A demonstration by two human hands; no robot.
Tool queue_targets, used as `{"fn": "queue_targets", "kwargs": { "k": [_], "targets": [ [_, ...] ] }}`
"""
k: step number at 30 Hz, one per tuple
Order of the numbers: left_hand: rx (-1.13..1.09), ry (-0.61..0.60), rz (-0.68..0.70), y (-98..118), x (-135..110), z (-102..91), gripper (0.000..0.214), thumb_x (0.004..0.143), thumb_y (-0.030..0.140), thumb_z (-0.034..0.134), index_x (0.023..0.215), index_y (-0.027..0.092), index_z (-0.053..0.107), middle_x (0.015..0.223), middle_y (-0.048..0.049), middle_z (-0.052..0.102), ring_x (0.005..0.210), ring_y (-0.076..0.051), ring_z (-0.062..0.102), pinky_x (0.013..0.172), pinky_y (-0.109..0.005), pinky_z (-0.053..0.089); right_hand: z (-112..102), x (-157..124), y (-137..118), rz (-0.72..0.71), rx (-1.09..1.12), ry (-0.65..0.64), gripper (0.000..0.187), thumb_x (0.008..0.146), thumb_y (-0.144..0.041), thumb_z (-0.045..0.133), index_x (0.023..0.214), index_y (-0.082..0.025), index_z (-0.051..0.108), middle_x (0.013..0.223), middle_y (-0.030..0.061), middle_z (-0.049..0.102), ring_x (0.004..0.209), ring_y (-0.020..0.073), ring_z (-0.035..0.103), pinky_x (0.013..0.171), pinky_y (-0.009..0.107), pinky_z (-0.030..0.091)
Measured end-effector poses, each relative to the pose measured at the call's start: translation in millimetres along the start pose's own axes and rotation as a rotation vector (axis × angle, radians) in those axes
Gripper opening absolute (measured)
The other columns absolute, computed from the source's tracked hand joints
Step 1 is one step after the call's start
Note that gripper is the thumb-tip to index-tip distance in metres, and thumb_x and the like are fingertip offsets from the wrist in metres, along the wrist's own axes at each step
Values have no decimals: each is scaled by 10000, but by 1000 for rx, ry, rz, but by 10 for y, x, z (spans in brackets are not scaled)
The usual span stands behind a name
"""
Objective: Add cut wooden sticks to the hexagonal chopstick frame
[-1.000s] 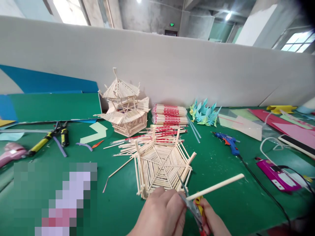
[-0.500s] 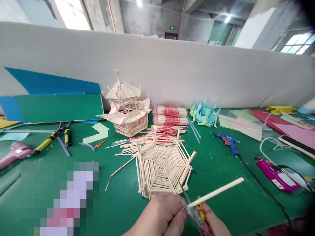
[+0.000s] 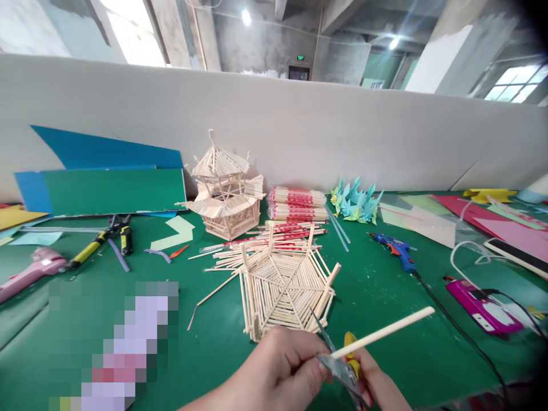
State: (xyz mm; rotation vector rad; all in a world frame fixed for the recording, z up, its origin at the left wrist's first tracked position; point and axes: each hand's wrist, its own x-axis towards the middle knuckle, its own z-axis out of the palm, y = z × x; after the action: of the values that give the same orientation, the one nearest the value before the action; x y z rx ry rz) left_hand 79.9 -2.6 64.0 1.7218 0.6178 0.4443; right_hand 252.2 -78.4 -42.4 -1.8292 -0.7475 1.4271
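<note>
At the bottom centre my left hand (image 3: 293, 362) is closed, its fingertips pinching the near end of a pale wooden stick (image 3: 389, 330). The stick slants up to the right and passes between the parted blades of the scissors (image 3: 340, 370). My right hand (image 3: 377, 377) grips the scissors by their yellow handles; its fingers are partly hidden. Just beyond my hands lies a many-sided frame of wooden sticks (image 3: 286, 285) with short posts at its corners. The upper blade overlaps its near edge in view.
A stick pagoda (image 3: 225, 200) stands at the back, beside wrapped stick bundles (image 3: 297, 204) and a blue paper ornament (image 3: 356, 201). To the right are a blue glue gun (image 3: 396, 251), its cord and a magenta power strip (image 3: 482, 305). Pliers (image 3: 96, 245) lie left.
The view has shifted slightly, so the scene sits a little lower and further right at the left side. Both hands keep their hold on the stick and scissors.
</note>
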Motion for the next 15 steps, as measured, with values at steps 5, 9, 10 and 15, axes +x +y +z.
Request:
{"fn": "queue_targets", "kwargs": {
  "k": [5,9,10,15],
  "targets": [
    [19,-74,-62,22,-35,-26,295,860,274,379,667,141,559,563,31,415,505,-85,368,461,-167,317,1,-24,92,28,-44,41,354,556,-496,703,547,-214,489,367,-85,312,369,70,341,393,191,294],
    [416,118,307,-188,21,92,281,862,180,324,673,152,530,594,-34,556,515,-119,480,493,-198,385,47,0,55,60,37,54,401,667,-571,581,532,-210,473,357,-74,312,357,77,353,385,196,306],
    [554,202,408,-256,44,132,266,852,151,317,685,153,524,596,-51,578,501,-128,487,483,-209,384,58,17,35,58,52,48,419,706,-586,527,532,-209,467,361,-69,321,357,79,361,384,195,310],
    [706,384,600,-451,112,215,291,865,157,287,649,173,481,515,-25,530,409,-119,407,411,-218,308,55,94,-11,21,20,3,465,759,-615,432,559,-200,498,380,-60,361,349,74,372,378,183,311]
  ]
}}
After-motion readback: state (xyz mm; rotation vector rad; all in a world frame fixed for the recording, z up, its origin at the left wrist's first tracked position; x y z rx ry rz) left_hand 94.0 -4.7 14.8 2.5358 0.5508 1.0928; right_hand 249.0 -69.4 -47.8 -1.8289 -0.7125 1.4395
